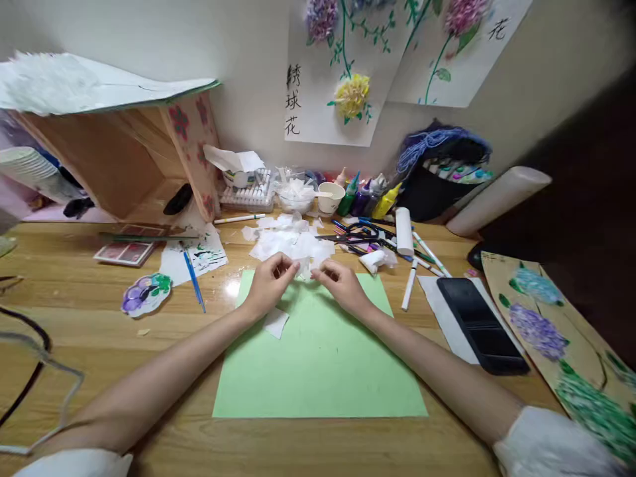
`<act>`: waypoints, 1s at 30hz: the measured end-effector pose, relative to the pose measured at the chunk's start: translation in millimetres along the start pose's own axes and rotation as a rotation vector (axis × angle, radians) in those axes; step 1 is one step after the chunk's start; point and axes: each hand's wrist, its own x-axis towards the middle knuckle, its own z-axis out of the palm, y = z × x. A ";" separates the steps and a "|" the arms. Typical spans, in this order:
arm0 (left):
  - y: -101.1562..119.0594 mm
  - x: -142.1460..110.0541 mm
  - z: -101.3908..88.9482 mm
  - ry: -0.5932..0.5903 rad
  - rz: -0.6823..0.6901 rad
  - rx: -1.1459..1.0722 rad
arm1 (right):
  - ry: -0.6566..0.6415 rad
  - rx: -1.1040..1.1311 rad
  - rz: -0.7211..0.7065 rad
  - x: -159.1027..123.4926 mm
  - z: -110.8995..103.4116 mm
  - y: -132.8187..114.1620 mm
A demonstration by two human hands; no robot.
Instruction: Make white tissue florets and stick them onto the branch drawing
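Observation:
My left hand [268,285] and my right hand [344,286] meet over the top edge of a light green sheet of paper [318,371]. Thumb and forefinger of each are closed in a pinch. Between the fingertips is a small, thin piece of white paper [304,269], partly hidden and hard to tell from the scraps behind it. By my left wrist, a loose white paper scrap [275,322] lies on the green sheet. Just beyond my hands spreads a pile of torn white paper [293,244].
Behind the pile stand a paper cup [330,199] and several paint bottles [368,195]. Black scissors [360,232] lie among pens. Left are a paint palette [146,295] and a blue brush [193,281]; right, a phone [479,324] and a flower picture [551,338].

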 end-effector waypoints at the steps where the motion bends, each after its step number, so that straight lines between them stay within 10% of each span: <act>1: 1.1 -0.1 0.9 -0.034 0.010 -0.002 | -0.007 -0.027 -0.019 -0.7 1.3 -0.4; 23: -7.8 7.8 -1.7 0.112 -0.118 -0.139 | 0.214 -0.014 0.030 10.0 -18.5 16.1; 30: -5.2 6.1 -2.8 0.112 -0.096 -0.106 | 0.192 -0.400 -0.274 103.6 -40.3 -46.3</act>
